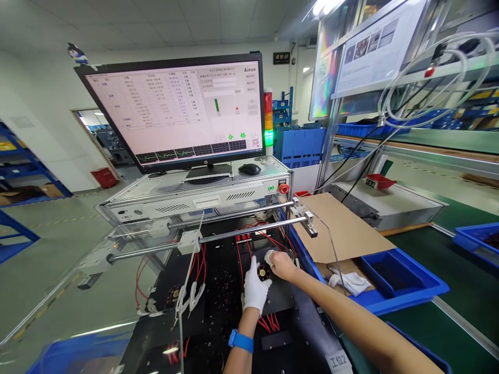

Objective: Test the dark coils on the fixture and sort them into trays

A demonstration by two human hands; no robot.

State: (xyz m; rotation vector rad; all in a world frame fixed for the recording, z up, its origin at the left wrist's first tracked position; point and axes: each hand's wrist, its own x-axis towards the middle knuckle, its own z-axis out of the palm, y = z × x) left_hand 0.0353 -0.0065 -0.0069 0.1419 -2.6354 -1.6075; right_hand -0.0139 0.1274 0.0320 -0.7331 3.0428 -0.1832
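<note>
Two hands meet on a small round coil (264, 271) at the middle of the black test plate (281, 301): the gloved left hand (255, 288) cups it with curled fingers, and the bare right hand (281, 265) pinches its far edge. This looks like the seating step. Any next move calls for care with the red leads (273, 241) just behind and the steel rail (249, 231) overhead, with open room only on the near side.

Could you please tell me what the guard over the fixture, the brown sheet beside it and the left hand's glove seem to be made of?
Guard: clear glossy plastic, probably acrylic; the floor shows through it. Sheet: matte brown cardboard, by colour and flat stiffness. Glove on the left hand: white fabric, likely knit; soft and creased.
</note>
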